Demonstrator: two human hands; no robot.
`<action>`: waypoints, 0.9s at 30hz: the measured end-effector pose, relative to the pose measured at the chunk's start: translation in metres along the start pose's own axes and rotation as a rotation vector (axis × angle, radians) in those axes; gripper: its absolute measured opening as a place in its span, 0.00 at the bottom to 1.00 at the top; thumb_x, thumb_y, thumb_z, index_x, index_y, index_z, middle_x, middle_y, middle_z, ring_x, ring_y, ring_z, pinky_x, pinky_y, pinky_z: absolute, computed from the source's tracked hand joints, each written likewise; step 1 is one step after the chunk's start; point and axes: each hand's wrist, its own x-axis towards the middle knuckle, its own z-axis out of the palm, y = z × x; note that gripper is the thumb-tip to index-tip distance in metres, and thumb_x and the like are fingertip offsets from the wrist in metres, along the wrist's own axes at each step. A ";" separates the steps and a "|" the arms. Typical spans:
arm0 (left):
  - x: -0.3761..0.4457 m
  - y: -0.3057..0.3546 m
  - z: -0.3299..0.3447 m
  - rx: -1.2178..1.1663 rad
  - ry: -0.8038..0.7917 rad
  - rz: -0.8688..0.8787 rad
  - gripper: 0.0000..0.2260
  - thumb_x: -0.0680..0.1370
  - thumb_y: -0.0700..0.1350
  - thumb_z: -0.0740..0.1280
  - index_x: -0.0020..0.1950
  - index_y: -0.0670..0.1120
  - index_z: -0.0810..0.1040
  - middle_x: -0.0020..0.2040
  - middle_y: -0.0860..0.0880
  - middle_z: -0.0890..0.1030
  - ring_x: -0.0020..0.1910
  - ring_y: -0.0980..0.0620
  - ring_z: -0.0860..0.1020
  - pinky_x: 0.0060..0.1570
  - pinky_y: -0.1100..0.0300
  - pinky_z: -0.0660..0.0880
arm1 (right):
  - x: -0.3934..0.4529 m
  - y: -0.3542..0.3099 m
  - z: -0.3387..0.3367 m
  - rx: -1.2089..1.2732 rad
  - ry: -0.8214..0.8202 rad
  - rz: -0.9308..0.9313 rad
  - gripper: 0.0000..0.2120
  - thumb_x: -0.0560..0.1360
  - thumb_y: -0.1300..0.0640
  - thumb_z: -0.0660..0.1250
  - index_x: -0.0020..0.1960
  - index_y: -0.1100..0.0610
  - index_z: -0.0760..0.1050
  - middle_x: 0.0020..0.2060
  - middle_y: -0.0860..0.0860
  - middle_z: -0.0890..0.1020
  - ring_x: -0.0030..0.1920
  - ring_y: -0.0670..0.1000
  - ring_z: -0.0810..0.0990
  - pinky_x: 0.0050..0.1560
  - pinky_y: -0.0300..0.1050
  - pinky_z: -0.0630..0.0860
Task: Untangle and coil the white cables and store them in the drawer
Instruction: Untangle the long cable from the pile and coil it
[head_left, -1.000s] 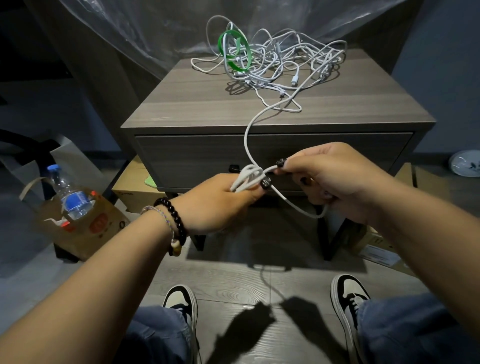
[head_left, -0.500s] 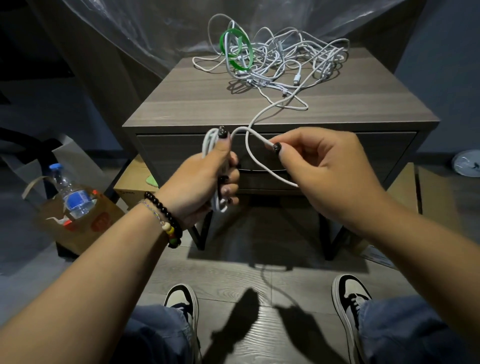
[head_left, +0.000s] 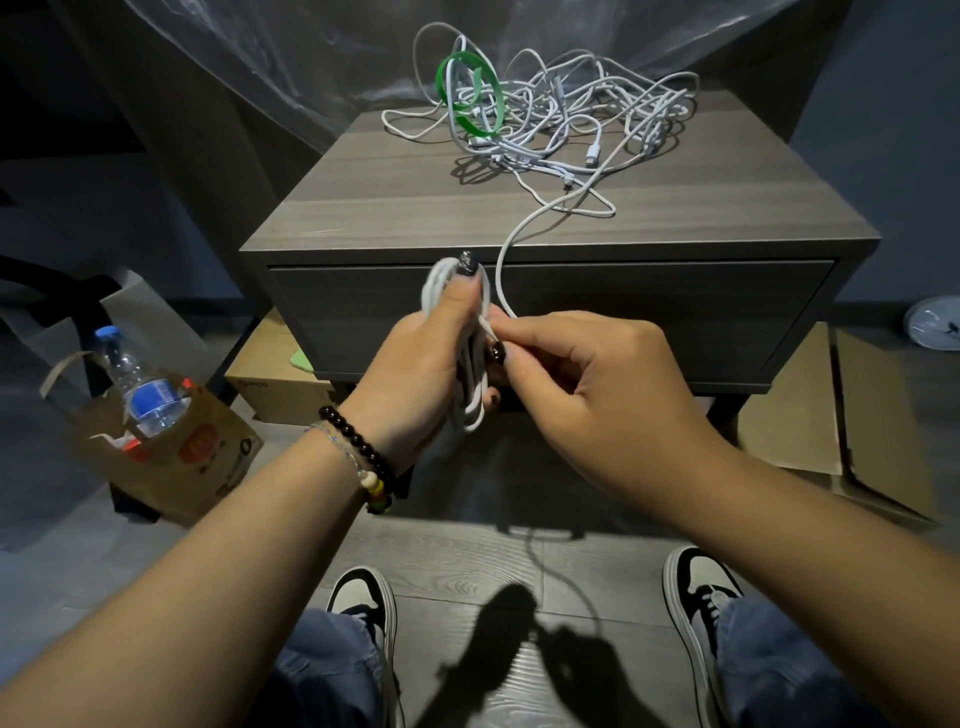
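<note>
A tangle of white cables (head_left: 561, 124) lies at the back of the grey nightstand top (head_left: 405, 208), with a green band (head_left: 470, 93) looped in it. One white cable (head_left: 511, 244) runs from the pile over the front edge down to my hands. My left hand (head_left: 426, 364) grips an upright coil of this cable (head_left: 470, 395) in front of the closed drawer (head_left: 649, 312). My right hand (head_left: 587, 395) pinches the cable's free strand right beside the coil.
A paper bag (head_left: 171, 457) with a water bottle (head_left: 140, 384) stands on the floor at left. Cardboard boxes (head_left: 280, 374) sit under and right of the nightstand. Plastic sheeting hangs behind. My shoes (head_left: 363, 597) are on the wood floor below.
My right hand has moved down and left, bringing the strand against the coil. The left hand has stayed upright with the coil, which looks thicker.
</note>
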 end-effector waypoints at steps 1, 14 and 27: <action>0.002 0.000 0.001 -0.016 0.064 0.048 0.21 0.82 0.54 0.55 0.48 0.38 0.78 0.41 0.33 0.79 0.38 0.44 0.77 0.40 0.57 0.76 | 0.000 -0.001 0.000 0.019 -0.014 0.014 0.12 0.76 0.57 0.64 0.56 0.55 0.82 0.43 0.48 0.84 0.42 0.44 0.81 0.42 0.41 0.78; 0.016 0.005 -0.015 -0.518 0.339 0.057 0.18 0.80 0.56 0.57 0.34 0.48 0.68 0.25 0.52 0.66 0.22 0.56 0.67 0.26 0.65 0.68 | -0.008 -0.004 0.010 0.151 -0.344 0.019 0.12 0.76 0.58 0.64 0.57 0.54 0.82 0.40 0.47 0.83 0.41 0.45 0.80 0.43 0.47 0.78; 0.011 0.008 -0.012 -0.556 0.044 0.016 0.19 0.82 0.57 0.51 0.39 0.48 0.68 0.29 0.52 0.66 0.24 0.57 0.67 0.29 0.65 0.68 | -0.006 0.000 -0.003 0.126 -0.423 0.116 0.08 0.77 0.57 0.66 0.52 0.53 0.83 0.39 0.45 0.84 0.38 0.44 0.81 0.40 0.42 0.78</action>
